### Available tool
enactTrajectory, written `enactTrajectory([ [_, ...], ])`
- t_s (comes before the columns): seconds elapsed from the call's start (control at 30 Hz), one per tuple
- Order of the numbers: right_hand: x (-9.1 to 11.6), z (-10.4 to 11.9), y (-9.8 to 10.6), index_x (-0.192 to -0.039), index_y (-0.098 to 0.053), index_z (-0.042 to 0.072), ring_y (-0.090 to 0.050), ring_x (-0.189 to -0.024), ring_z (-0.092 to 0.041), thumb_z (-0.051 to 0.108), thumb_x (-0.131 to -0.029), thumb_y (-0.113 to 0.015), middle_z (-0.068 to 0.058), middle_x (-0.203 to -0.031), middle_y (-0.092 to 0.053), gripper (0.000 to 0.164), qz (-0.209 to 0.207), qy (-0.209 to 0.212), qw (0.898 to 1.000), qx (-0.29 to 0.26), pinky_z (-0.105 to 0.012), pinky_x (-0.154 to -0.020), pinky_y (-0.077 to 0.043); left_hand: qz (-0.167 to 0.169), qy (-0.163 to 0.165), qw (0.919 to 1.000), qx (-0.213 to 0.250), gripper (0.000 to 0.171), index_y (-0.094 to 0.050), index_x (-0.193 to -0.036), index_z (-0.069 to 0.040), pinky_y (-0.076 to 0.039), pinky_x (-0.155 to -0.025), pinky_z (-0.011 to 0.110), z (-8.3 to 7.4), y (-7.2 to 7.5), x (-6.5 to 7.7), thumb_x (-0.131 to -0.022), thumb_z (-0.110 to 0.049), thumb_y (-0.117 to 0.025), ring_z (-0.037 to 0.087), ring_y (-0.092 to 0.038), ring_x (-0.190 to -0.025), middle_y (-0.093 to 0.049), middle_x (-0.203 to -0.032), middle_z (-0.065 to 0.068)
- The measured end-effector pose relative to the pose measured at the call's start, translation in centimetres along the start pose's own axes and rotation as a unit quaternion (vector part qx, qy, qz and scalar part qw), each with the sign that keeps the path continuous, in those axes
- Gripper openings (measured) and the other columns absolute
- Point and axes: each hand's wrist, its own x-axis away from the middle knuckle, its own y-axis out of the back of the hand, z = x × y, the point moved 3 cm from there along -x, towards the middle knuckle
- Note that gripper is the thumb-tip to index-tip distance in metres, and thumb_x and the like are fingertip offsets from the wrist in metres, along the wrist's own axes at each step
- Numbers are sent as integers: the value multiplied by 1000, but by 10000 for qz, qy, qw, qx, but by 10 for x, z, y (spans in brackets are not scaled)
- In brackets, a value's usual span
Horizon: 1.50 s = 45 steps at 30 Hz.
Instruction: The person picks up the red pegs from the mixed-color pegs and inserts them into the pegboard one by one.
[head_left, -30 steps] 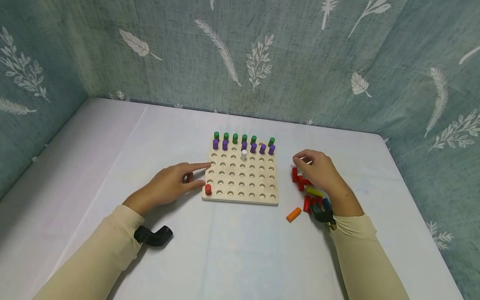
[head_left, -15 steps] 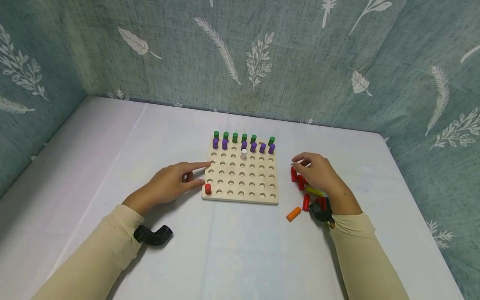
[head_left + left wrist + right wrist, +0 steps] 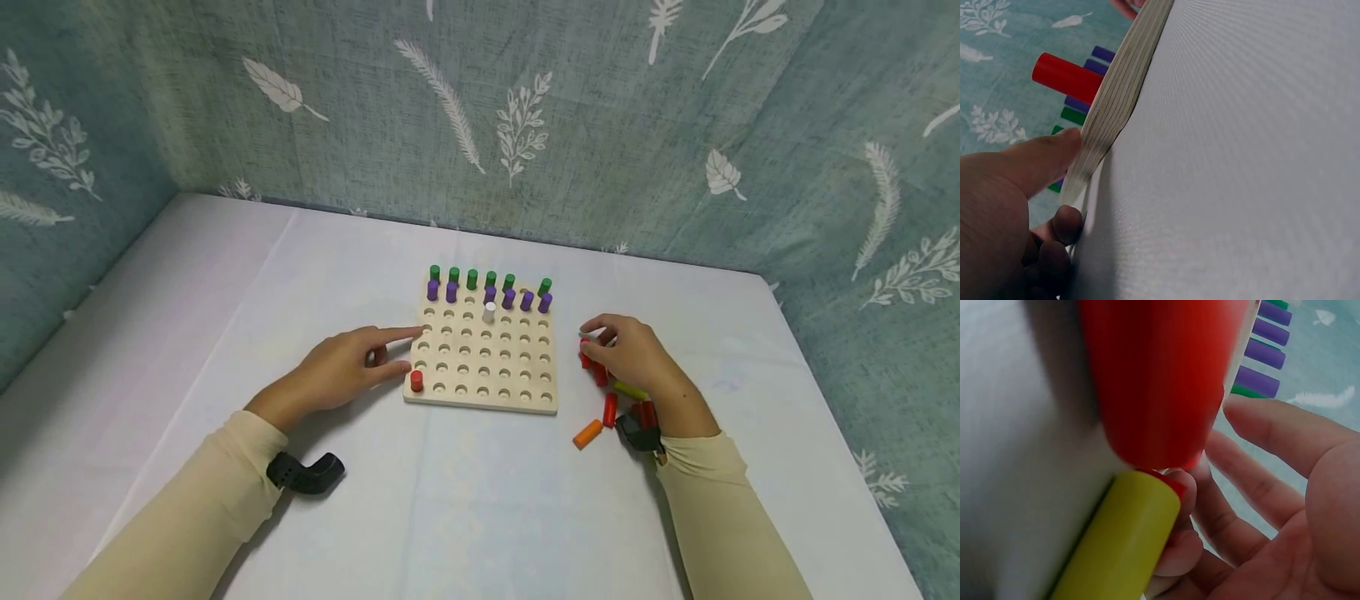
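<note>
A wooden pegboard lies mid-table. It carries several green pegs, several purple pegs, a white peg and a red peg in its near left corner. My left hand touches the board's left edge with extended index finger and thumb. My right hand is low over loose red pegs right of the board, its thumb against one red peg. Its fingers are bent with a gap to the thumb; in the right wrist view a nearer red peg hides some fingertips.
A yellow peg lies beneath the right hand, and an orange peg lies nearer the front. The right wrist's black camera covers part of the loose pile. A patterned green cloth hangs behind the white table.
My right hand has moved slightly toward the front and down onto the red pegs, some of which have shifted a little. My left hand stays at the board's edge.
</note>
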Motion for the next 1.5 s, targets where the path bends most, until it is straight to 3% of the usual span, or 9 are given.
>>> enactTrajectory([
  [0.37,0,-1,-4,-129,-63,11,-57,-81,-24,28,-96,-67,-15,-104,-64,38,34,-83,9998,198,-27,-64,-49,98,43,9999,-31,54,-52,-145,-38,-37,-61,30,2,-4,-2,-94,-36,-70,15,-45,-68,-55,-81,-2],
  [0.53,0,-1,-4,-128,-63,12,-56,-77,-23,28,-96,-68,-14,-101,-64,36,-11,-23,9998,193,-28,-62,-47,-15,27,10000,-46,54,-53,-145,-39,-37,-61,31,3,-4,-2,-94,-35,-71,16,-45,-68,-55,-81,-2],
  [0.97,-1,-2,-4,-130,-62,13,-58,-80,-24,25,-94,-69,-14,-100,-65,38,0,-43,9998,214,-28,-64,-51,-20,58,10000,-65,55,-52,-145,-38,-37,-61,31,2,-4,-2,-93,-36,-71,16,-44,-68,-55,-81,-1],
  [1.13,0,0,-4,-137,-55,13,-57,-76,-22,23,-93,-70,-14,-98,-64,48,76,-162,9998,109,-26,-63,-52,39,92,9999,-53,55,-52,-145,-38,-37,-61,30,1,-2,-1,-94,-36,-71,16,-45,-69,-55,-82,-1],
  [1.33,-1,4,0,-141,-49,13,-58,-70,-21,20,-92,-70,-13,-96,-63,53,-108,-187,9998,-21,-27,-60,-52,-108,-8,9999,-1,55,-53,-145,-36,-36,-61,31,0,1,-1,-93,-35,-71,16,-44,-68,-54,-81,-1],
  [1.5,0,3,0,-143,-45,16,-58,-74,-23,21,-92,-68,-13,-99,-61,56,-54,-318,9994,-149,-27,-61,-53,33,38,10000,-34,55,-52,-146,-37,-37,-61,30,1,-1,-2,-94,-37,-70,16,-44,-69,-54,-82,-1],
])
